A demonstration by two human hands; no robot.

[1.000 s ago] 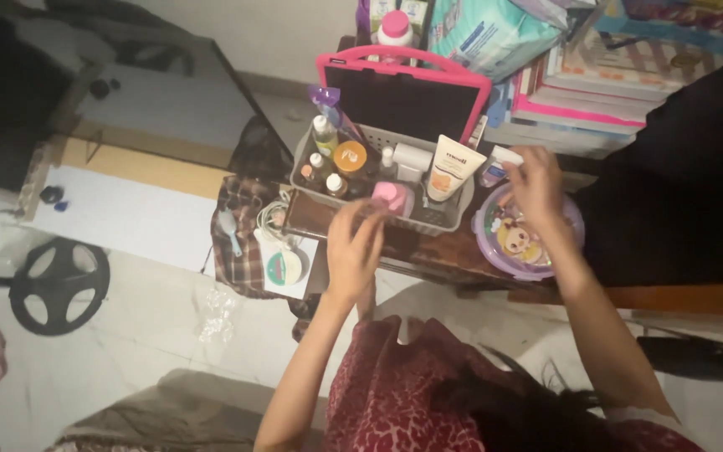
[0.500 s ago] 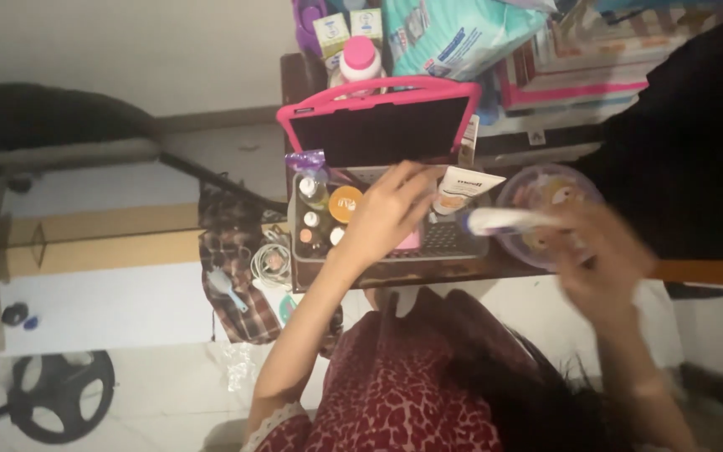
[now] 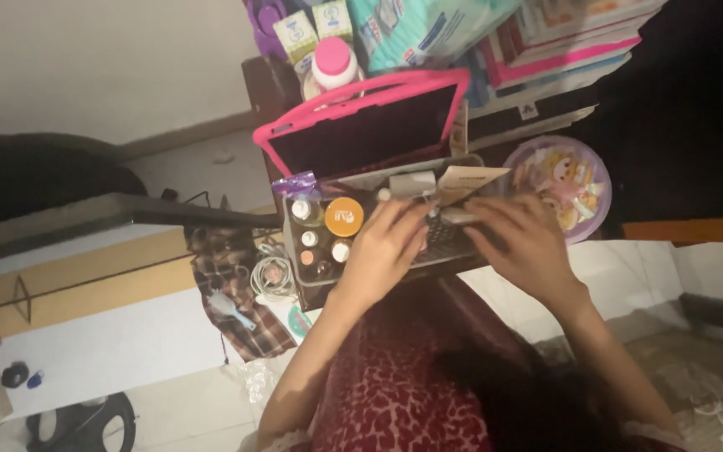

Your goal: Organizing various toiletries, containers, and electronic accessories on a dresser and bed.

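Grey slotted basket [image 3: 453, 243], crammed with bottles [image 3: 309, 238]

Left hand [image 3: 382, 247] and right hand [image 3: 519, 238] covered front half of grey basket [image 3: 311, 289]; contents beneath hidden. Pale object [image 3: 460, 216] between fingertips mostly masked, kind not readable; whether either hand gripped it unclear. White tube [image 3: 464, 179] lower part hidden behind right hand. Bench [image 3: 265, 79] largely buried under clutter. Book stack [image 3: 575, 33] and teal package [image 3: 428, 29] cut by top edge. Dark wheel-like object [image 3: 85, 423] cut by bottom edge. Right side of scene too dark to read.
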